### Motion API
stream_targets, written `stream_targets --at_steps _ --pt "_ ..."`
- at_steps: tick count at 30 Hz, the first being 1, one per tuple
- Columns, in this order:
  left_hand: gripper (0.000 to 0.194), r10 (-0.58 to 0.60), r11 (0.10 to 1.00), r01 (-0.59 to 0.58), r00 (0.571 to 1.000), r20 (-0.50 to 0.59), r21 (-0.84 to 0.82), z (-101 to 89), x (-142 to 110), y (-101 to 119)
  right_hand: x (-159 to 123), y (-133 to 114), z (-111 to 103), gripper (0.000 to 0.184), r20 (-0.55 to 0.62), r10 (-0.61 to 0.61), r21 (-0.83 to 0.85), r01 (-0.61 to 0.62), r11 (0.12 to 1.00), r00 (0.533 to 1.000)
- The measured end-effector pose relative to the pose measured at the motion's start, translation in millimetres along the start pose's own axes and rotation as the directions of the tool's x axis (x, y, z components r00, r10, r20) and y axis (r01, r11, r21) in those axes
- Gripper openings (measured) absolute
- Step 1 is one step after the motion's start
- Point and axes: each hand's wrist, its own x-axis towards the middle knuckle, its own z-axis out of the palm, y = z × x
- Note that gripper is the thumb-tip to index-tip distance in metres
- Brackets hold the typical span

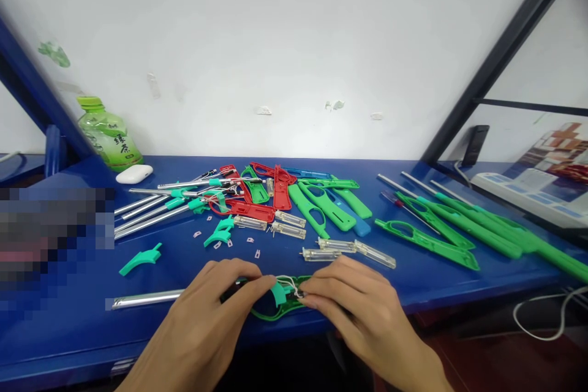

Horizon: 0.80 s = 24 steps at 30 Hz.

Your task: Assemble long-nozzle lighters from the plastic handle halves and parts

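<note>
At the desk's near edge lies a green half-shell of a long-nosed lighter [271,316], with a silver metal tube [147,299] sticking out to the left. My left hand [206,306] is closed over the joint of tube and shell, its thumb and index finger at the teal trigger [278,294]. My right hand [358,297] covers the shell's right end. Its fingertips pinch at a thin white wire [290,282] looping over the shell; any small part under them is hidden. Beyond my left hand lies a loose teal trigger [141,258].
Behind my hands lie clear fuel tanks [328,246], red shells [282,187], green shells [326,205], and tubes with triggers [160,205]. More green lighters [468,226] lie at right. A bottle [110,138] and white earbud case [134,174] stand back left; a power strip [528,193] is far right.
</note>
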Motion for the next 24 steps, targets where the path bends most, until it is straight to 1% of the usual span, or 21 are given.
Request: stream_targets --at_steps 3,6,9,12,14,16,18,21,24 --pt "0.038 -0.007 1.000 0.007 1.000 0.023 -0.007 3.4 -4 -4 0 -1 -1 0.011 0.005 0.018 0.018 -0.019 1.000 1.000" --pt "0.040 0.002 1.000 -0.002 0.999 0.039 0.012 5.8 -11 -9 3 -1 -5 0.017 0.022 0.066 0.079 -0.068 0.995 0.998" --pt "0.042 0.013 0.999 -0.015 0.999 0.044 0.036 6.1 -17 -13 8 -1 -10 0.020 0.094 0.134 0.113 -0.144 0.983 0.987" --pt "0.043 0.015 0.998 -0.018 0.998 0.063 0.056 4.9 -18 -14 15 -2 -16 0.024 0.172 0.199 0.089 -0.216 0.972 0.965" --pt "0.041 0.023 0.998 -0.026 0.999 0.046 0.059 4.0 -15 -13 18 -3 -20 0.027 0.212 0.223 0.082 -0.244 0.966 0.952" --pt "0.039 0.022 0.999 -0.022 1.000 0.003 0.040 3.3 -11 -12 19 -5 -21 0.026 0.229 0.231 0.098 -0.258 0.961 0.946" --pt "0.038 0.011 1.000 -0.011 1.000 -0.002 0.000 3.0 -8 -11 18 -7 -20 0.018 0.216 0.239 0.114 -0.267 0.957 0.947" --pt "0.038 -0.007 0.998 0.010 0.999 0.048 -0.055 3.5 -8 -12 15 -8 -15 0.007 0.144 0.217 0.130 -0.236 0.963 0.965" --pt "0.041 -0.024 0.997 0.027 0.998 0.051 -0.074 4.7 -11 -13 12 -6 -8 0.012 0.069 0.174 0.135 -0.182 0.974 0.982"
